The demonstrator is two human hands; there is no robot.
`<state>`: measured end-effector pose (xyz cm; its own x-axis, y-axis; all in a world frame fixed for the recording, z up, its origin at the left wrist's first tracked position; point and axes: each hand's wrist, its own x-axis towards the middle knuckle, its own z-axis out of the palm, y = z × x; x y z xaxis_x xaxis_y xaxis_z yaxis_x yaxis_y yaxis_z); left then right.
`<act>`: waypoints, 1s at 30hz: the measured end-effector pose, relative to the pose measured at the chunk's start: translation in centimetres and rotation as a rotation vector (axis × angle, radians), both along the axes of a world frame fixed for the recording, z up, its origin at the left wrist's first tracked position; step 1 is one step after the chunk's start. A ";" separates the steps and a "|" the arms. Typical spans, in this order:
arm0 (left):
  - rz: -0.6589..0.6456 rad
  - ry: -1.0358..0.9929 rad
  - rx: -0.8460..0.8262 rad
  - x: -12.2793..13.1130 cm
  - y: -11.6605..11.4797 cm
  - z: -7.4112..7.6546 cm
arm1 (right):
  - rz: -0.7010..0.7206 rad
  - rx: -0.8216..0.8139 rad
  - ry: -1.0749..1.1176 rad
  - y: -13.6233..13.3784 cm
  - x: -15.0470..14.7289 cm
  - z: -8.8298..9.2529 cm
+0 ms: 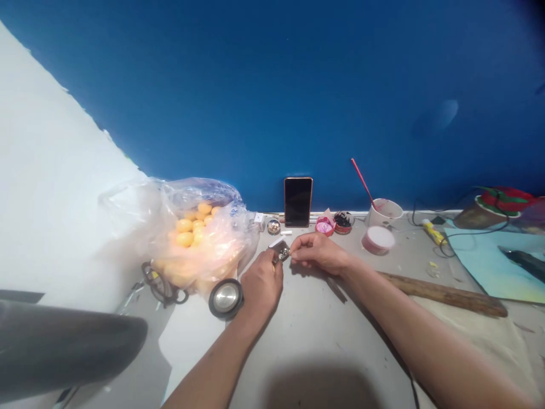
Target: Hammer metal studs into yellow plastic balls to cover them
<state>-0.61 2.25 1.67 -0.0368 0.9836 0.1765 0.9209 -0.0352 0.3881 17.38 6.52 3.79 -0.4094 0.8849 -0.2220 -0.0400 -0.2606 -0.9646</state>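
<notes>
In my left hand (pixel 263 279) is a small dark piece (pixel 281 250) with shiny bits on it, pinched above the grey table (pixel 298 341). The fingertips of my right hand (pixel 317 253) are pressed together at the right edge of this piece; whatever they hold is too small to make out. Just behind stand a dark-screened phone (pixel 298 201), upright against the blue wall, and a small round container of beads (pixel 273 226). A pink dish (pixel 325 225) and a dish of black bits (pixel 343 221) sit to the right of the phone.
A plastic bag of yellow balls (pixel 193 227) and a round metal-centred object (pixel 226 298) lie left. On the right are a white cup (pixel 384 211) with a red stick, a lidded pink tub (pixel 378 240), a wooden stick (pixel 447 294) and a light blue sheet (pixel 489 267).
</notes>
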 end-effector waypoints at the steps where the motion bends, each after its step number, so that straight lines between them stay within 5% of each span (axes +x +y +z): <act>1: 0.003 -0.005 0.008 0.1 -0.1 0.0 | -0.009 -0.004 0.026 0.2 0.2 -0.1; 6: -0.031 0.046 0.054 0.5 -1.3 0.4 | 0.012 -0.018 0.098 0.6 0.6 -0.6; 12: -0.385 -0.021 0.004 1.7 -2.5 -0.3 | -0.042 -0.055 0.226 1.1 1.5 -0.3; 20: -0.235 -0.271 -0.046 1.1 -0.9 -0.7 | -0.199 -0.052 0.288 2.2 2.4 -0.8; 27: -0.339 -0.496 0.062 1.4 -1.2 -1.1 | -0.130 -0.017 0.223 2.0 2.2 -1.0; 30: -0.340 -0.654 -0.022 1.6 -1.2 -1.2 | -0.116 -0.007 0.202 2.2 1.9 0.0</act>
